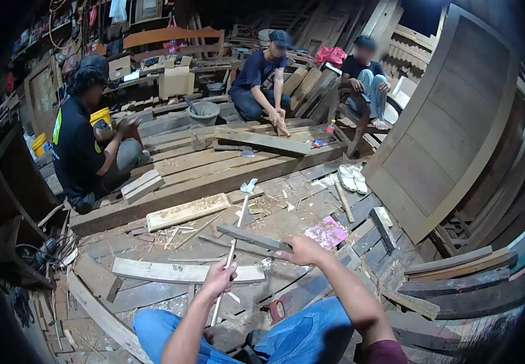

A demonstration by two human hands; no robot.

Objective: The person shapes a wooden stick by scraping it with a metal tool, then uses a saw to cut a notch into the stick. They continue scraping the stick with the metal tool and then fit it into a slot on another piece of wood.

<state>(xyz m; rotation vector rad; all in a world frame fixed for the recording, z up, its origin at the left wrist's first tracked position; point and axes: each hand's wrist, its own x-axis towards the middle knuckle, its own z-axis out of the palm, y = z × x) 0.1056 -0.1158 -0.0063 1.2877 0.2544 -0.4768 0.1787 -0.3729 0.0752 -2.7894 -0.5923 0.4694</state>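
Observation:
My left hand (pixel 218 279) is closed round a thin pale wooden strip (pixel 229 257), which stands nearly upright and runs down past my fist. My right hand (pixel 304 250) grips the near end of a long grey-brown bar (pixel 253 237), whose far end points left and reaches close to the strip's top. Whether bar and strip touch is unclear. Below my hands, a saw with a red handle (pixel 276 310) lies beside my knees. A pale curved board (pixel 186 272) lies on the floor left of my left hand.
Three people (pixel 86 133) (pixel 262 79) (pixel 365 82) sit around a low plank platform (pixel 177 176). A carved board (pixel 188 212), a pink sheet (pixel 326 233), a hammer-like stick (pixel 344 202) and white shoes (pixel 352 179) lie ahead. A large panelled door (pixel 444 121) leans at right.

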